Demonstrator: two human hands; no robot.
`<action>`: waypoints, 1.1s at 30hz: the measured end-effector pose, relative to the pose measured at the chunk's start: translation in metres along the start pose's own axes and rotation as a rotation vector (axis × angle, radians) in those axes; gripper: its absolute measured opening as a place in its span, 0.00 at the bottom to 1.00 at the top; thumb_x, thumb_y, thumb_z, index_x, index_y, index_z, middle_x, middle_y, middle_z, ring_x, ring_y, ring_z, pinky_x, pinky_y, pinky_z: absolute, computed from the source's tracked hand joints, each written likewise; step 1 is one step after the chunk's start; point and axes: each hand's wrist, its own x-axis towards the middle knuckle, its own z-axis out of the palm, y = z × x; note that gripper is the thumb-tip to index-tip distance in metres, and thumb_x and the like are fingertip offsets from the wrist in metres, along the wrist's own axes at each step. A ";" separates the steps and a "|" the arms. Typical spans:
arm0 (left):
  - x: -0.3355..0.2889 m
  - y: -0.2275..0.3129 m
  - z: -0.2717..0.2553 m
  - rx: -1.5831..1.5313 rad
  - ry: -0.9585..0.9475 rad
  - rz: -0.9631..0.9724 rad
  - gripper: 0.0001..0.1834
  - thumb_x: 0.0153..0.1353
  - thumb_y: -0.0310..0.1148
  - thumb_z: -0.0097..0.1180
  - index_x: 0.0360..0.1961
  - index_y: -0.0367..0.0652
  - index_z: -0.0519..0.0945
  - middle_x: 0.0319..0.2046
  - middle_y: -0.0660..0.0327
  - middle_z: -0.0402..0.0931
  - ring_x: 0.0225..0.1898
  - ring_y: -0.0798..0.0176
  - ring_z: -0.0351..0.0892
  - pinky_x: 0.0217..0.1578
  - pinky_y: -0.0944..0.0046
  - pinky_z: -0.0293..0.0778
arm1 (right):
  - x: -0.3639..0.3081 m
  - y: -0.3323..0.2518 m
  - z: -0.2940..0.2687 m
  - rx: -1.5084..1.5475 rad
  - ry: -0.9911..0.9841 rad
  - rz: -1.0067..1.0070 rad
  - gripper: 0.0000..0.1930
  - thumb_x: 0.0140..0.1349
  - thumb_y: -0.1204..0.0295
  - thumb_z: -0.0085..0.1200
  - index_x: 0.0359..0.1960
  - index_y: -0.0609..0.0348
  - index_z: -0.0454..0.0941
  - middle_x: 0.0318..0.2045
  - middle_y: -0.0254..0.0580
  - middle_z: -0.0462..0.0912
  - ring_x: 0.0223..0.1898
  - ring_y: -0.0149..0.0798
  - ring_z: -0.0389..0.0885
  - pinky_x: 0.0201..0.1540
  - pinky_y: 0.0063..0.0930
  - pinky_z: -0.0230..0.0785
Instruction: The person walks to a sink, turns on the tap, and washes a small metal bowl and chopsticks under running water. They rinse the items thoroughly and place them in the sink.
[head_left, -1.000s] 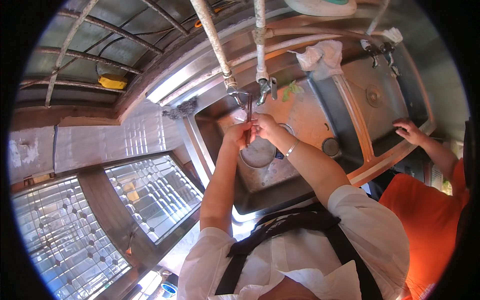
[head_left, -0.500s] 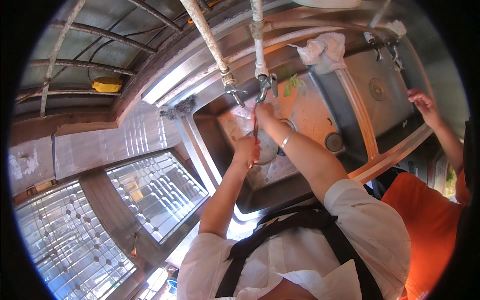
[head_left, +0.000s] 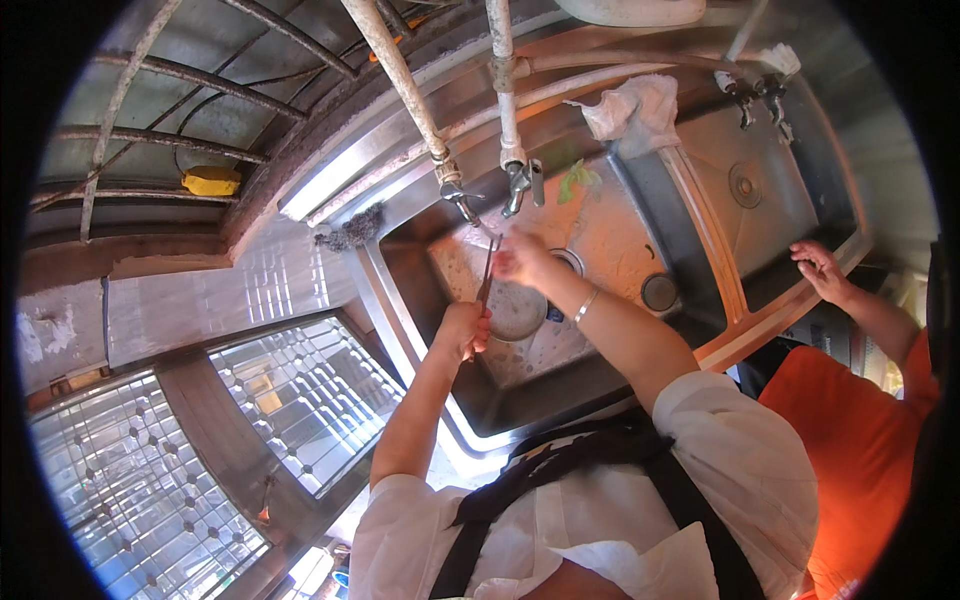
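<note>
Sink (head_left: 618, 235) — smooth, glossy metal | pipe (head_left: 400, 85) — rough, matt | orange shirt (head_left: 840, 440): matt cloth

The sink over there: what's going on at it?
A person's left hand grips a slim dark utensil over the left basin, below two taps. The right hand is close to the utensil's far end; it is blurred, so whether it touches is unclear. A green leafy scrap lies in that basin. A co-worker's hand is by the rim of the neighbouring basin.

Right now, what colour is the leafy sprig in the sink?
The leafy sprig is green, best in the head view.
</note>
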 end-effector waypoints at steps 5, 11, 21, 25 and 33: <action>0.017 -0.002 0.002 -0.153 -0.031 0.002 0.10 0.65 0.35 0.35 0.28 0.44 0.64 0.12 0.71 0.51 0.09 0.75 0.47 0.08 0.74 0.44 | 0.004 0.023 0.021 -0.552 0.131 -0.379 0.20 0.64 0.54 0.45 0.29 0.60 0.72 0.21 0.41 0.69 0.20 0.37 0.69 0.20 0.34 0.62; 0.028 0.032 -0.006 -0.117 -0.062 0.003 0.14 0.66 0.39 0.38 0.24 0.47 0.66 0.11 0.71 0.54 0.08 0.73 0.48 0.08 0.71 0.45 | 0.000 0.016 0.040 -0.112 0.030 -0.027 0.15 0.64 0.61 0.44 0.36 0.62 0.68 0.21 0.42 0.70 0.22 0.41 0.72 0.21 0.40 0.67; -0.023 -0.027 -0.005 0.152 -0.123 -0.012 0.14 0.65 0.40 0.42 0.25 0.44 0.68 0.10 0.65 0.58 0.06 0.66 0.54 0.05 0.67 0.48 | 0.049 -0.067 -0.026 -0.101 0.382 -0.550 0.13 0.63 0.66 0.38 0.29 0.65 0.69 0.19 0.51 0.76 0.13 0.48 0.75 0.10 0.41 0.61; -0.005 -0.006 -0.041 1.005 0.054 0.292 0.13 0.61 0.37 0.47 0.30 0.39 0.77 0.16 0.53 0.72 0.15 0.55 0.72 0.15 0.54 0.68 | -0.004 -0.060 -0.042 -1.426 0.457 -1.211 0.14 0.62 0.62 0.43 0.36 0.60 0.74 0.29 0.53 0.79 0.29 0.54 0.78 0.35 0.48 0.70; 0.008 0.059 -0.032 1.507 0.065 1.265 0.08 0.53 0.31 0.58 0.35 0.45 0.80 0.22 0.55 0.76 0.29 0.54 0.77 0.34 0.56 0.70 | -0.091 -0.024 -0.044 -1.865 -0.531 -0.580 0.13 0.63 0.65 0.43 0.32 0.63 0.75 0.27 0.50 0.79 0.33 0.48 0.78 0.38 0.38 0.68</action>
